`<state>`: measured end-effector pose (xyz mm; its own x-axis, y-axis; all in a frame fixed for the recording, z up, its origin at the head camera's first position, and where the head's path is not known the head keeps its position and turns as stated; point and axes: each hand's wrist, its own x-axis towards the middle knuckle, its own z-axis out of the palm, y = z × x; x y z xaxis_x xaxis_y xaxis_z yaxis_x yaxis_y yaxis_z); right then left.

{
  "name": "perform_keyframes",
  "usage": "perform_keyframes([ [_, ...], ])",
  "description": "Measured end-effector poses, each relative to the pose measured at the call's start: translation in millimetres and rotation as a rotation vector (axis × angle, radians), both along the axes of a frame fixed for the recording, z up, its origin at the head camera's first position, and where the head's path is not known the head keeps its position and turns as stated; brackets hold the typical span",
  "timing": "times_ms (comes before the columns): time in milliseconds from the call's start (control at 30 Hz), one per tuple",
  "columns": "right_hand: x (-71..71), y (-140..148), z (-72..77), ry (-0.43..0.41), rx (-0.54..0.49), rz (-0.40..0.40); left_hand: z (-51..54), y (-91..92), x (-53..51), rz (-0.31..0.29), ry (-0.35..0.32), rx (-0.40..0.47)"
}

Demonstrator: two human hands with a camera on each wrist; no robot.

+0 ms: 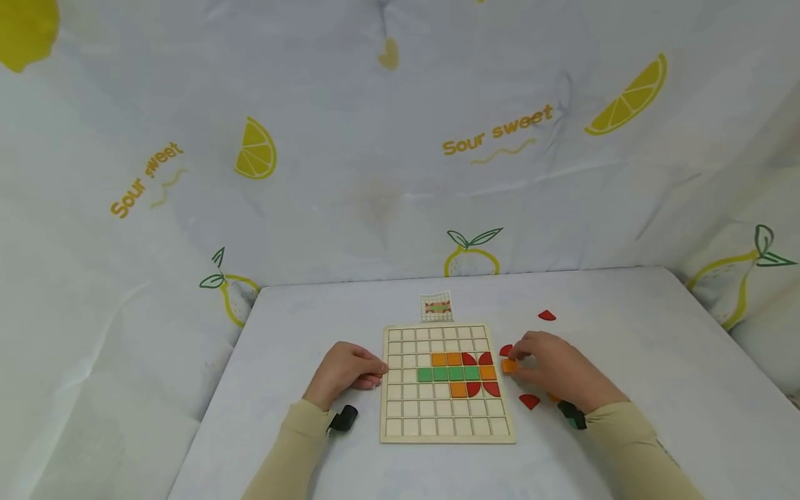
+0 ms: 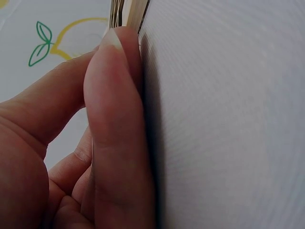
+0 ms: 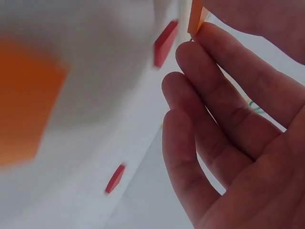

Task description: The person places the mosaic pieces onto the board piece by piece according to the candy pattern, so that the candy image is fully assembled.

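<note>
A pale wooden grid board (image 1: 437, 420) lies on the table, bearing orange squares, red quarter-circles and a row of green squares (image 1: 440, 373). At the board's left edge my left hand (image 1: 350, 371) grips the rim with its thumb and a finger; the left wrist view shows the fingertips (image 2: 114, 52) close against that edge. Just off the board's right side, my right hand (image 1: 556, 364) pinches an orange square tile (image 3: 195, 16) between thumb and index finger. In the right wrist view the other fingers are loosely bent. A red quarter-circle (image 1: 506, 349) lies beside the pinched tile.
Behind the board lies a small pattern card (image 1: 436, 306) with a coloured design on a grid. More red quarter-circles lie to the right, one far back (image 1: 546, 315) and one nearer (image 1: 529, 401). Another orange tile (image 3: 28, 105) looms blurred in the right wrist view. A lemon-print cloth (image 1: 375, 194) hangs behind.
</note>
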<state>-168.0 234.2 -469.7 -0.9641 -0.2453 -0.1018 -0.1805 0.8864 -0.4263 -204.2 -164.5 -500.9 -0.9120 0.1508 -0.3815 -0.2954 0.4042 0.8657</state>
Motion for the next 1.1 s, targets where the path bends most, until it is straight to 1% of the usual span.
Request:
perform_keyframes([
  [167, -3.5, -31, 3.6, 0.017, -0.019, 0.050, 0.4, -0.7, -0.9, -0.003, 0.002, 0.004],
  [233, -3.8, -42, 4.3, 0.041, -0.015, 0.080, 0.1, -1.0, -1.0, -0.003, -0.001, 0.007],
  [400, -1.6, -63, 4.3, 0.098, -0.018, 0.158, -0.5, -1.1, -1.5, -0.002, 0.004, 0.011],
  [467, 0.2, -70, 3.2, 0.103, -0.036, 0.181, -0.6, -1.1, -1.7, -0.005, 0.006, 0.013],
  [667, 6.5, -85, 0.2, 0.099, -0.062, 0.207, 0.6, -0.7, -1.1, 0.009, -0.005, 0.012],
  [833, 9.3, -94, -2.5, 0.109, -0.035, 0.221, 1.5, 0.2, -0.6, 0.014, -0.001, 0.011],
  [1100, 8.7, -100, -9.6, 0.166, 0.006, 0.263, 0.7, 0.5, -1.6, 0.021, -0.015, -0.002],
])
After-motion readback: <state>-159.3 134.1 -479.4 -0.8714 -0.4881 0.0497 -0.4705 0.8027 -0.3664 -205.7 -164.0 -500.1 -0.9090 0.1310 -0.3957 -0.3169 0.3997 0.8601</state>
